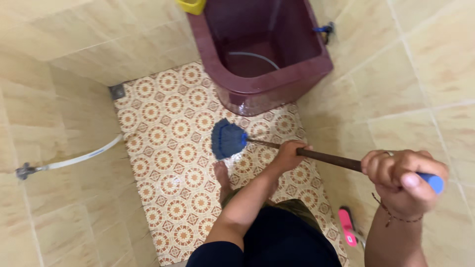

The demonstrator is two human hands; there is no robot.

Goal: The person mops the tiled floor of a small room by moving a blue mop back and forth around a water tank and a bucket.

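- our right hand (403, 180) is clenched around the top of the mop handle (329, 158), just below its blue end cap (435, 183).
- our left hand (289, 153) grips the same handle lower down, ahead of the right hand.
- the blue mop head (227, 139) rests on the patterned floor (168, 148), just beyond the left hand.
- our bare foot (222, 179) stands below the mop head, near the left forearm.
- a dark red water tub (267, 54) sits further ahead of the hands, against the tiled wall (420, 84).
- a pink brush (346, 227) lies beneath the right wrist.
- a white hose (74, 159) runs far off to the left.
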